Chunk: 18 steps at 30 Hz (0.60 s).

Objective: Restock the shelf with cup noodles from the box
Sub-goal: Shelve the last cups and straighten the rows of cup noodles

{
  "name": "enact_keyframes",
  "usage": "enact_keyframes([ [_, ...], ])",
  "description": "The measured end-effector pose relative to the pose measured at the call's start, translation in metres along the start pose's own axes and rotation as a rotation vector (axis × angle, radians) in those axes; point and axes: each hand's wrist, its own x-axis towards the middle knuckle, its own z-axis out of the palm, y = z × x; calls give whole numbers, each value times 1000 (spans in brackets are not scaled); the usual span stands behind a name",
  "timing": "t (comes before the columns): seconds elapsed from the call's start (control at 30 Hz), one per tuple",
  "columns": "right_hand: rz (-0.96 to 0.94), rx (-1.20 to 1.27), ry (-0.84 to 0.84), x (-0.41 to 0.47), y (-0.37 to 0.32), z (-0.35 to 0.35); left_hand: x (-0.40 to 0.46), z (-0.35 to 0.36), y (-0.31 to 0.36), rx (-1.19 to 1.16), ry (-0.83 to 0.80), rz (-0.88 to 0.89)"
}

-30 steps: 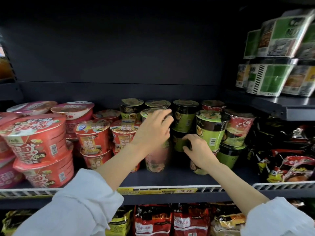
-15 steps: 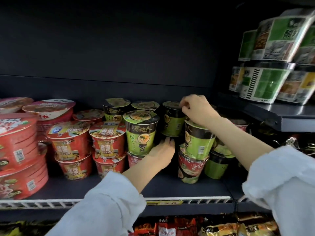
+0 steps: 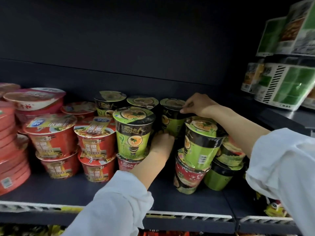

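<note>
Green cup noodles stand in stacks on the dark shelf [image 3: 170, 198]. My right hand [image 3: 199, 104] pinches the top rim of a rear green cup [image 3: 170, 116]. My left hand [image 3: 162, 143] reaches between that cup and a front green cup [image 3: 133, 133], with its fingers curled at the rear cup's lower side; the fingertips are hidden. The front green cup sits on a red cup [image 3: 127, 164]. To the right, another green cup [image 3: 201, 143] tilts on a red-and-black cup [image 3: 187, 178]. No box is in view.
Red noodle bowls [image 3: 95, 138] are stacked two high to the left, with bigger red bowls [image 3: 10, 150] at the far left. Green-and-white boxed noodles [image 3: 286, 86] sit on a higher shelf at the right. A white wire rail [image 3: 187, 217] runs along the shelf's front edge.
My right hand has moved from beside the lower cups up to the rear green cup's rim. My left hand has dropped from the front cup's lid into the gap beside it.
</note>
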Motion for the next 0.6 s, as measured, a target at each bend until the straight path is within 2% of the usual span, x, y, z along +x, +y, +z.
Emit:
enact_keyframes([
  [0.13,-46,2,-19,8,-2,3,-3,-11,2,100,38,127],
  [0.23,-77,36,-11,12,1,3,-4,-21,2,191,92,127],
  [0.3,-86,44,-11,12,2,2,0,-14,7,149,42,147],
  [0.33,-82,39,-11,12,2,2,1,-8,7,125,125,171],
  [0.4,-70,-9,-17,13,2,3,3,-3,6,68,147,143],
  [0.5,-91,-123,-23,16,1,10,3,-1,2,58,27,81],
  [0.6,-119,-86,-73,16,0,13,2,-1,-5,18,24,26],
])
